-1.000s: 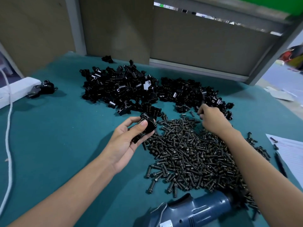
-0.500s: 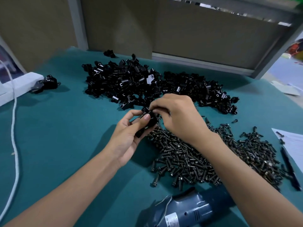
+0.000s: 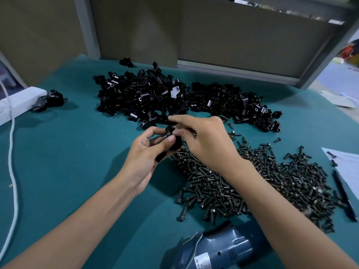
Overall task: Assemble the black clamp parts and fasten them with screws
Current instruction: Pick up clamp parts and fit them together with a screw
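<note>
My left hand (image 3: 147,158) grips a black clamp part (image 3: 171,141) between thumb and fingers, above the near edge of the parts pile. My right hand (image 3: 206,140) is right against it, fingertips pinched on the top of the same clamp; whatever it pinches is hidden by the fingers. A big heap of black clamp parts (image 3: 147,96) lies behind the hands, with a second heap (image 3: 233,105) to its right. A wide spread of dark screws (image 3: 252,177) covers the green mat under and right of my right forearm.
A blue electric screwdriver (image 3: 219,249) lies at the near edge. One assembled clamp (image 3: 51,99) sits at the far left beside a white block (image 3: 17,101) and a white cable (image 3: 12,152). Paper (image 3: 347,166) and a black pen (image 3: 342,195) lie at the right.
My right hand left the far side of the screw pile and came over to the clamp in my left hand, where its fingertips now pinch at the clamp's top. The left hand stayed nearly still.
</note>
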Available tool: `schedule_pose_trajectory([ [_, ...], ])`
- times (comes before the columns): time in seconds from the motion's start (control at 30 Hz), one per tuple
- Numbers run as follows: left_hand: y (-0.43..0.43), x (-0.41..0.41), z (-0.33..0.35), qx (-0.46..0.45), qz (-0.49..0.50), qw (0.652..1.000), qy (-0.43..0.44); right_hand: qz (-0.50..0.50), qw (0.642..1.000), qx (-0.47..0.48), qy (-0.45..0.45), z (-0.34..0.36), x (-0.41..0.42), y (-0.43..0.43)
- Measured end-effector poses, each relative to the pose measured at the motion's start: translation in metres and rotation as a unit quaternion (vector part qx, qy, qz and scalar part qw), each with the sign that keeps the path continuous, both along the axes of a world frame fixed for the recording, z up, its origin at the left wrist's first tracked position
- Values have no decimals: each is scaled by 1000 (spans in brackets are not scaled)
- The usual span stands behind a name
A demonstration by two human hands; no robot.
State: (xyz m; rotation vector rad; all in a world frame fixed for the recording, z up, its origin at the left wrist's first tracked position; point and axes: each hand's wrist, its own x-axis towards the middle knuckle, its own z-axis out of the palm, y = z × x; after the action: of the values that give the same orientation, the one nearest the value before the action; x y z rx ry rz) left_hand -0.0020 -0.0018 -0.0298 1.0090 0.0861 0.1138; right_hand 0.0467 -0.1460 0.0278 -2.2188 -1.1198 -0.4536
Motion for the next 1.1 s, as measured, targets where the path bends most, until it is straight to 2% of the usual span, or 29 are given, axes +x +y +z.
schedule_pose_trajectory([
  [0.07, 2, 0, 0, -15, 3, 1000, 1, -8, 996, -84, 4, -2, -4, 0],
  [0.13, 4, 1, 0, -50, 8, 999, 1, -6, 987, -151, 55, -1, -7, -2],
  [0.2, 6, 3, 1, -88, 12, 996, -3, -24, 983, -134, 121, 7, -2, -10],
  [0.3, 9, 4, 2, -132, 16, 991, -3, -171, 978, -55, 106, 18, 29, -33],
  [0.4, 11, 4, 1, -156, 16, 988, 7, -255, 959, -56, 112, 17, 59, -52],
  [0.63, 11, 4, -2, -146, 4, 989, 10, -206, 954, -145, 164, -16, 75, -47],
  [0.83, 9, 3, -3, -129, 3, 992, 11, -195, 947, -226, 117, -26, 74, -38],
  [1.1, 10, 4, -5, -129, 3, 992, 12, -229, 938, -239, 99, -29, 75, -40],
])
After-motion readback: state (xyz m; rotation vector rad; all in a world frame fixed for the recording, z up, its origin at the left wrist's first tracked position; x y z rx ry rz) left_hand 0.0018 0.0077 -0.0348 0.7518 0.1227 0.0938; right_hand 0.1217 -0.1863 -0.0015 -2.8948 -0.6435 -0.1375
